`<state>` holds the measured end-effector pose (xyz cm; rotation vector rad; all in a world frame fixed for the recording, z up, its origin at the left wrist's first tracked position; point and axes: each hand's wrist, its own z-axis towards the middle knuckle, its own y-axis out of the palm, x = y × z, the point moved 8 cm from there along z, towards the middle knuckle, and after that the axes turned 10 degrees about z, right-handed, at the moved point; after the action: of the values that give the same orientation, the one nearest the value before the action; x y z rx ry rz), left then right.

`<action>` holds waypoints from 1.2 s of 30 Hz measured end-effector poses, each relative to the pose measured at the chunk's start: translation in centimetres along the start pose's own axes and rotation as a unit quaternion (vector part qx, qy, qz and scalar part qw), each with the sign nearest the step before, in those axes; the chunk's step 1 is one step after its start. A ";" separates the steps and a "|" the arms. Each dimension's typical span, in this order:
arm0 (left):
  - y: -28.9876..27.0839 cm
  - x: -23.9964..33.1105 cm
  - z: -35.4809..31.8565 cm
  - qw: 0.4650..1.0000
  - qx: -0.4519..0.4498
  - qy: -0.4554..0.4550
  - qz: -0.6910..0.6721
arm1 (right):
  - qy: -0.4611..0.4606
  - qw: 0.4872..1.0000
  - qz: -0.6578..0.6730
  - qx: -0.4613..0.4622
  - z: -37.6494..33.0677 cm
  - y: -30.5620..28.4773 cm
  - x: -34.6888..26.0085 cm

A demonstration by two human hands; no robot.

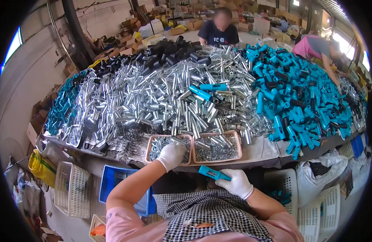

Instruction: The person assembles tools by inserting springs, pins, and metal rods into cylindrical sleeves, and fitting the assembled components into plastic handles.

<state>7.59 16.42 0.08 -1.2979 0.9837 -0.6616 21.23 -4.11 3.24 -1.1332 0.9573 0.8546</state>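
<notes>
My left hand (171, 156), in a white glove, reaches into the left pink tray (147, 155), which holds small metal parts. Its fingers are bent down together among the parts, and their tips are hidden. A silver metal tube (178, 140) lies right at those fingertips; whether it is gripped I cannot make out. In front of my body, my gloved right hand (236, 184) is closed around one end of a teal plastic tubular housing (212, 172) with a slot in its side. The housing's free end points left, toward the trays.
A second pink tray (218, 159) of small parts adjoins the first. Beyond are heaps of silver tubes (153, 92), black sleeves (169, 54) and teal housings (303, 92). Below the table stand a blue bin (107, 181) and white baskets (73, 193). Two people are across the table.
</notes>
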 end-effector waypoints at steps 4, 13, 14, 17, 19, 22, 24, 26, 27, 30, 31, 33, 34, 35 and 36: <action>-0.7 0.8 -0.8 0.993 0.117 -0.023 -0.006 | 0.000 1.000 -0.009 0.003 -0.2 -0.1 -0.6; -12.1 5.1 -6.0 0.838 0.378 0.063 -0.388 | -0.095 0.990 -0.100 0.001 1.6 -1.0 -3.5; -12.3 5.9 -5.9 0.838 0.345 0.067 -0.417 | -0.085 0.992 -0.095 0.003 1.7 -0.9 -3.9; -11.3 7.5 -6.3 0.834 0.355 0.077 -0.415 | -0.094 0.991 -0.096 0.015 1.7 -0.5 -3.7; -10.9 7.9 -6.2 0.837 0.349 0.083 -0.414 | -0.127 0.986 -0.108 0.015 1.8 -0.3 -3.8; -11.2 8.7 -7.3 0.854 0.370 0.075 -0.359 | -0.130 0.985 -0.115 0.018 1.1 0.1 -4.4; -11.4 9.4 -7.1 0.869 0.381 0.103 -0.300 | -0.124 0.987 -0.097 0.022 1.0 0.0 -3.9; -11.7 9.6 -6.7 0.869 0.385 0.125 -0.285 | -0.126 0.987 -0.096 0.020 1.0 -0.2 -3.8; -11.5 9.6 -6.4 0.871 0.367 0.140 -0.296 | -0.128 0.987 -0.093 0.017 1.0 -0.2 -3.8; -11.4 9.3 -5.9 0.870 0.331 0.167 -0.324 | -0.121 0.988 -0.100 0.011 1.2 -0.5 -3.7; -11.4 9.2 -5.6 0.872 0.322 0.173 -0.325 | -0.120 0.987 -0.102 0.014 1.3 -0.7 -3.6; -11.7 9.3 -5.7 0.874 0.316 0.180 -0.322 | -0.113 0.986 -0.126 0.007 1.3 -0.5 -3.4; -11.5 9.4 -5.5 0.885 0.302 0.169 -0.311 | -0.112 0.985 -0.127 0.009 1.3 -0.5 -3.5; -11.3 9.5 -5.2 0.895 0.290 0.160 -0.299 | -0.106 0.986 -0.130 0.007 1.3 -0.6 -3.4; -11.3 9.6 -5.0 0.904 0.267 0.158 -0.295 | -0.100 0.986 -0.133 0.006 1.3 -0.7 -3.4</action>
<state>9.02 3.66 9.09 -0.9964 0.5736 -1.5340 20.88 -3.23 6.83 -1.1128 0.6286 0.7272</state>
